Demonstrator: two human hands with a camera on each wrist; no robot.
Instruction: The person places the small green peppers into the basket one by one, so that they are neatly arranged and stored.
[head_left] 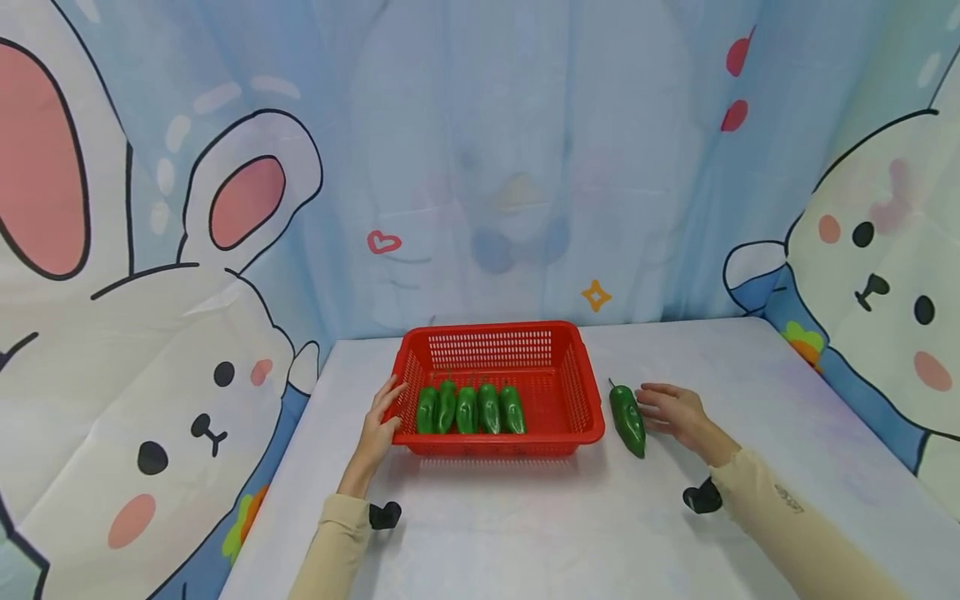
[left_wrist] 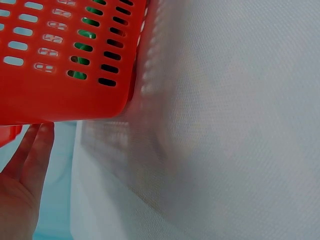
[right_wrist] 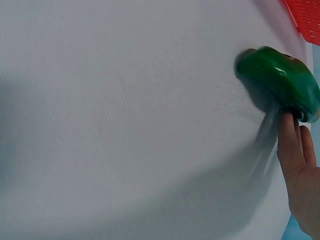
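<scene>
A red plastic basket with slotted walls stands on the white table, and several green peppers lie side by side in its left half. My left hand touches the basket's left rim with extended fingers; the left wrist view shows their tips against the red edge. One more green pepper lies on the table to the right of the basket, stem toward the back. Beside it is my right hand, its fairly straight fingers reaching the pepper's right side. In the right wrist view the fingertips meet the pepper.
The white table extends in front of the basket and to its right. A blue curtain with cartoon figures hangs behind the table and along both sides. Dark straps show at both wrists.
</scene>
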